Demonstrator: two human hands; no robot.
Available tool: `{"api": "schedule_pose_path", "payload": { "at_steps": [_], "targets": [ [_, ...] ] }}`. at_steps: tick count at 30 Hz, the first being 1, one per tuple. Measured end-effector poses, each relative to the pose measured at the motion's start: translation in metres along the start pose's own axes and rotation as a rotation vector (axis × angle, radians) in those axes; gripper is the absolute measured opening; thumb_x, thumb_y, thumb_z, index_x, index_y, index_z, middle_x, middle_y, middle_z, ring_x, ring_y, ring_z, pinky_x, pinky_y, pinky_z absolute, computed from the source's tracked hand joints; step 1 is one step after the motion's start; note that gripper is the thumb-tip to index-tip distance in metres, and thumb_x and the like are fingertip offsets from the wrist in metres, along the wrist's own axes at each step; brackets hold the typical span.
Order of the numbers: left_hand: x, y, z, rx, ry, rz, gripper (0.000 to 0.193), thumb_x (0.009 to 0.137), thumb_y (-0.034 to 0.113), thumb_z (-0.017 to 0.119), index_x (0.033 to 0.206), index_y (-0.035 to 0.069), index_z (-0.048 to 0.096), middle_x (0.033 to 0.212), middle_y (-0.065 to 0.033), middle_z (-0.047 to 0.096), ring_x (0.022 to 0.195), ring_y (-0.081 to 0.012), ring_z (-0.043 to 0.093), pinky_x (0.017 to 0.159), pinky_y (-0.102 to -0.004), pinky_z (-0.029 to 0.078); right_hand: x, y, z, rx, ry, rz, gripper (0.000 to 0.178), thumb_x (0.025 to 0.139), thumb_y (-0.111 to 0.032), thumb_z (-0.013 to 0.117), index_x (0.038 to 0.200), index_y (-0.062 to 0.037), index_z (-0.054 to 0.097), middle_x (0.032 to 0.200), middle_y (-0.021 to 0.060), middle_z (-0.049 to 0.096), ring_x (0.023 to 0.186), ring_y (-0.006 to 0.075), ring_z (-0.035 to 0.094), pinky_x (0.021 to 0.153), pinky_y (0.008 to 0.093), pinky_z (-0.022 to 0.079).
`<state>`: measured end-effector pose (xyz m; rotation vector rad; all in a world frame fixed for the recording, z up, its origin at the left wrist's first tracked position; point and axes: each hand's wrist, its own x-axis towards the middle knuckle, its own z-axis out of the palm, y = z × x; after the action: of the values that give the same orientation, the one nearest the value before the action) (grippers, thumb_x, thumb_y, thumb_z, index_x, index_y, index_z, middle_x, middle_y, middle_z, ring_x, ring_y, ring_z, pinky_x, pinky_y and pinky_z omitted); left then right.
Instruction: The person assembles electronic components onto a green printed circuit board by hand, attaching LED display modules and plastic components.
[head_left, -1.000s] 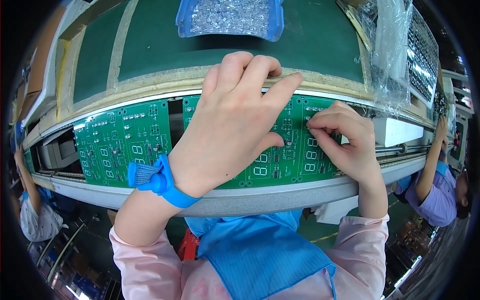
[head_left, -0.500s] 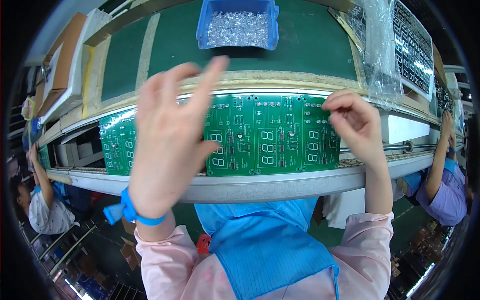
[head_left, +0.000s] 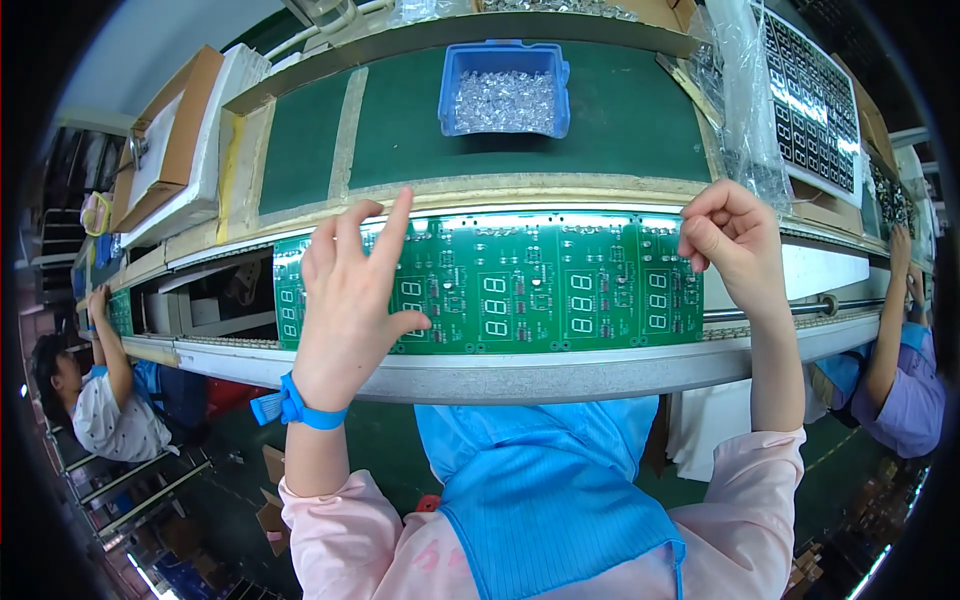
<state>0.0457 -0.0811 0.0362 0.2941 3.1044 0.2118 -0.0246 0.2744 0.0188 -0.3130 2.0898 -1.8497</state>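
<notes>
A long green circuit board panel (head_left: 540, 262) with white three-digit displays and small components lies in the metal rail track before me. My left hand (head_left: 350, 290) hovers over its left part with fingers spread, hiding some of the board. It holds nothing that I can see. At the board's far right corner, my right hand (head_left: 735, 240) has its fingers curled and thumb pressed in. Anything between those fingertips is too small or hidden to make out. Beyond the rail stands a blue bin (head_left: 446, 92) filled with small clear parts (head_left: 505, 102).
The metal rail (head_left: 520, 378) runs along the near side. Clear plastic wrap (head_left: 745, 110) and a sheet of dark display parts (head_left: 815, 110) stand at the far right. A cardboard box (head_left: 180, 140) is at the far left. Co-workers (head_left: 110, 400) work on both sides.
My left hand has drawn back from beyond the far rail and is no longer blurred. My right hand stays by the board's right end, its fingers curled. The whole view has shifted slightly.
</notes>
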Motion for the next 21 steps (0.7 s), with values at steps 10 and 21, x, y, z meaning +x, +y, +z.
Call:
{"api": "schedule_pose_path", "payload": {
  "at_steps": [10, 21],
  "targets": [
    [0.091, 0.021, -0.009, -0.143, 0.295, 0.219, 0.051, 0.082, 0.014, 0.072, 0.132, 0.008, 0.059, 0.105, -0.0089, 0.066, 0.107, -0.0328, 0.054, 0.091, -0.0469, 0.044, 0.017, -0.005, 0.016, -0.165, -0.139, 0.015, 0.022, 0.095, -0.003, 0.059, 0.112, 0.0019, 0.071, 0.087, 0.0042, 0.069, 0.073, 0.0077, 0.06, 0.068, 0.0223, 0.051],
    [0.148, 0.015, 0.033, 0.167, 0.317, 0.114, 0.017, 0.085, 0.021, 0.07, 0.1, 0.017, 0.077, 0.097, 0.0006, 0.07, 0.105, -0.0266, 0.053, 0.09, -0.0449, 0.041, 0.011, 0.01, 0.016, -0.049, -0.149, 0.08, 0.017, 0.09, 0.002, 0.066, 0.106, 0.0039, 0.072, 0.095, 0.0072, 0.071, 0.081, 0.0104, 0.066, 0.074, 0.0228, 0.054]
  ]
}}
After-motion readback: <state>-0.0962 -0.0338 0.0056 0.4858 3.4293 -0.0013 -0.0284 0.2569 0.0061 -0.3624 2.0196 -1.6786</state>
